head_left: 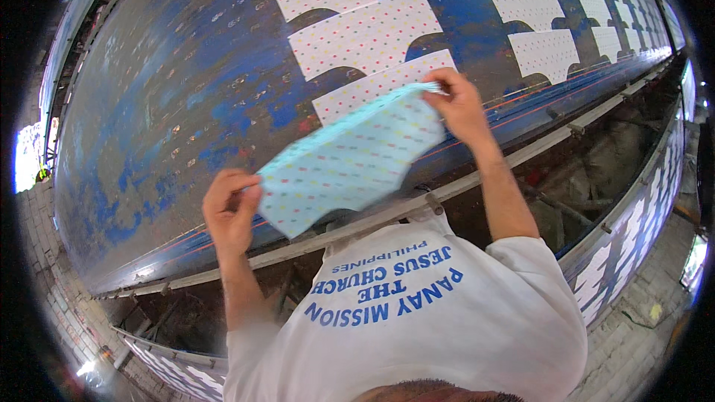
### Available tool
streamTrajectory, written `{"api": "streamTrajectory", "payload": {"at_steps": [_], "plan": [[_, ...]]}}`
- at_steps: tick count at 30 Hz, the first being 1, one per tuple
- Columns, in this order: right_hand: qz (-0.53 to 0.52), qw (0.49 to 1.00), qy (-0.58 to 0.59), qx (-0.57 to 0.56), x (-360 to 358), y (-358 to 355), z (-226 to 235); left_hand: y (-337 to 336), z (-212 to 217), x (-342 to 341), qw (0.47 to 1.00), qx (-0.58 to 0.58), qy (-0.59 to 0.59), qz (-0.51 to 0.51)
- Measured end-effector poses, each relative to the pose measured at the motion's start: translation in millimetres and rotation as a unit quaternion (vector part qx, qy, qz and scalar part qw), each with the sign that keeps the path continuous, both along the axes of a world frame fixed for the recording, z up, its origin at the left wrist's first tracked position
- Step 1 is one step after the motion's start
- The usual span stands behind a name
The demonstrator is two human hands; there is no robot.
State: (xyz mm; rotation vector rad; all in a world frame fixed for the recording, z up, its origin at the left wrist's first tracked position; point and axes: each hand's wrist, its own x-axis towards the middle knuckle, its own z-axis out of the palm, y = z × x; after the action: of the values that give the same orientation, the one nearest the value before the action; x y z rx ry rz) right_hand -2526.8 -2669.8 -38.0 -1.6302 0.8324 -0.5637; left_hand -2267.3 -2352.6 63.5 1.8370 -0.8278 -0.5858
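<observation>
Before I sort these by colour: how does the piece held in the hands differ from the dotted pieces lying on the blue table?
The held piece is pale blue; the laid pieces are white. It hangs in the air, stretched between the left hand and right hand, while they lie flat in rows on the blue table. Both carry small coloured dots and a similar curved cut-out shape.

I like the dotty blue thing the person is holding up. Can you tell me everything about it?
The light blue dotted piece looks like thin cloth or paper, sprinkled with small coloured dots. One long edge is straight and the lower edge has a curved scoop cut out. It is held up, tilted, above the worn blue table. The left hand pinches its lower corner and the right hand pinches its upper corner. White dotted pieces of the same shape lie in rows behind it.
</observation>
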Motion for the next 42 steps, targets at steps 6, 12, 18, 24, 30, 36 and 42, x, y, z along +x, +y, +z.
{"api": "streamTrajectory", "payload": {"at_steps": [6, 12, 18, 24, 30, 36, 42], "plan": [[-0.008, 0.992, 0.077, -0.101, -53, -82, -23, -105, -75, -33, 0.987, 0.093, -0.121, -0.05], [-0.005, 0.956, 0.183, -0.228, -16, -96, -59, -138, -128, -20, 0.961, 0.21, -0.18, -0.001], [0.034, 0.931, 0.234, -0.28, -13, -104, -60, -135, -141, -16, 0.965, 0.185, -0.185, 0.009], [0.057, 0.931, 0.239, -0.268, -8, -112, -55, -139, -137, -9, 0.954, 0.218, -0.206, -0.013], [0.105, 0.901, 0.317, -0.275, 1, -120, -61, -143, -142, -23, 0.921, 0.219, -0.319, -0.047], [0.099, 0.905, 0.3, -0.285, 2, -118, -62, -131, -152, -28, 0.938, 0.107, -0.328, -0.033], [0.11, 0.885, 0.338, -0.301, 5, -114, -50, -127, -148, -22, 0.941, 0.124, -0.309, -0.061]]}}
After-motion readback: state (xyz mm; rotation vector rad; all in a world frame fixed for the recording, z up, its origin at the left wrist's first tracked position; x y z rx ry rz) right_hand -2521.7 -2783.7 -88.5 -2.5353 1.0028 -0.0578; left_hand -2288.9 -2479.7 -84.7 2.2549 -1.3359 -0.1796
